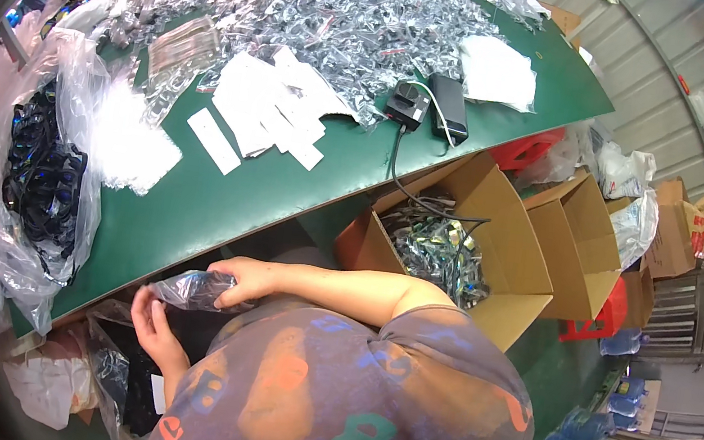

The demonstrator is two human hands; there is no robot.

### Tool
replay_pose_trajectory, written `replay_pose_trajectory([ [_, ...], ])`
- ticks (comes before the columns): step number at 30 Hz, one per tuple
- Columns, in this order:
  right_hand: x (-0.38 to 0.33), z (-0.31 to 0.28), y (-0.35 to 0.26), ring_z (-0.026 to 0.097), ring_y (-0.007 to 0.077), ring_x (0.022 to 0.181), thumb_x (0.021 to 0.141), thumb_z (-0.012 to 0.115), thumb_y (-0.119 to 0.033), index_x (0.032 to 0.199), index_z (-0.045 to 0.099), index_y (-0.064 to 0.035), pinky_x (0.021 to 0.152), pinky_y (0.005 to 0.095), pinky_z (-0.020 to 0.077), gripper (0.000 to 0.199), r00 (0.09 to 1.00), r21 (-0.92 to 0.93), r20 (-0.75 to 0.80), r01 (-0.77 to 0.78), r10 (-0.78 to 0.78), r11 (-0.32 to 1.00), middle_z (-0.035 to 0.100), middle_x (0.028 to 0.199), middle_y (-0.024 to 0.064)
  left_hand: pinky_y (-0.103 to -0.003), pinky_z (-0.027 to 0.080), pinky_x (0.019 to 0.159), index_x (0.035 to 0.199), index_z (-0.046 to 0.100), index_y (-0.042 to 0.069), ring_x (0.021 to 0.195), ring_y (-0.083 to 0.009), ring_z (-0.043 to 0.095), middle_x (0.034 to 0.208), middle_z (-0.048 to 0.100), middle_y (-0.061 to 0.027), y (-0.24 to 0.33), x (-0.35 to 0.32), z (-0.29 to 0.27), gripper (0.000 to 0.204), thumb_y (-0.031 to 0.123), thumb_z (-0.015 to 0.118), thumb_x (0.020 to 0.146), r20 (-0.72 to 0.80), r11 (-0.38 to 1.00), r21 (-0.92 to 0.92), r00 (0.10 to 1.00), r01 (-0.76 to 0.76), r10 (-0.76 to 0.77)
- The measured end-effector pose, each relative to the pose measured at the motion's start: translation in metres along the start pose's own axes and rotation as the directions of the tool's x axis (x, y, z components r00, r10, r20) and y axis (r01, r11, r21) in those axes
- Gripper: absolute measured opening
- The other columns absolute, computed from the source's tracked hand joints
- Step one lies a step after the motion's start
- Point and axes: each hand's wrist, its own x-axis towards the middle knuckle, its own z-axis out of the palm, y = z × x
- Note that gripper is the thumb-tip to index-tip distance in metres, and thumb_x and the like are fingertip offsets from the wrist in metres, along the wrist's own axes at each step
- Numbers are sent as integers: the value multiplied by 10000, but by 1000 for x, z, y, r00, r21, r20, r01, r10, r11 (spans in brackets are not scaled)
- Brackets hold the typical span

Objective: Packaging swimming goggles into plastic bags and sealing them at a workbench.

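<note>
Both of my hands are below the near edge of the green table [218, 200], close to my body. My right hand [248, 277] is closed on the top of a small clear plastic bag [191, 289] with something dark inside. My left hand [154, 325] cups the bag's lower left end with its fingers curled against it. Just under my hands lies a larger crumpled clear bag [107, 366] holding dark contents.
A heap of small clear packets [329, 7] covers the far half of the table, with white paper slips [269, 107] and two black devices [428, 104] with a cable. A big clear bag of black items [45, 174] sits left. Open cardboard boxes [496, 232] stand right.
</note>
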Motion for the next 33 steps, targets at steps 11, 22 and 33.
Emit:
replay_pose_trajectory([
  [11, -2, -2, 13, 655, 147, 711, 815, 792, -200, 1131, 620, -25, 632, 317, 524, 401, 994, 32, 85, -72, 69, 997, 701, 827, 64, -485, 408, 1052, 1034, 673, 38, 1152, -358, 604, 1118, 701, -109, 72, 4, -2, 245, 49, 735, 796, 503, 487, 466, 674, -739, 542],
  [22, -9, 5, -1, 672, 170, 750, 803, 797, -295, 1112, 649, -44, 670, 330, 552, 425, 989, -139, -77, -138, 128, 981, 699, 866, 71, -446, 445, 754, 830, 637, 20, 816, -353, 590, 804, 614, -147, 59, -1, -10, 86, 80, 618, 888, 569, 675, 415, 753, -610, 330],
  [33, -5, 14, -24, 735, 265, 896, 816, 772, -243, 1194, 636, -37, 809, 370, 567, 452, 975, -480, -220, -127, 21, 868, 741, 957, 143, -242, 489, 785, 1082, 507, 53, 900, -69, 635, 956, 701, -33, 8, -15, 2, 244, 58, 708, 943, 327, 969, -54, 921, 241, -210],
])
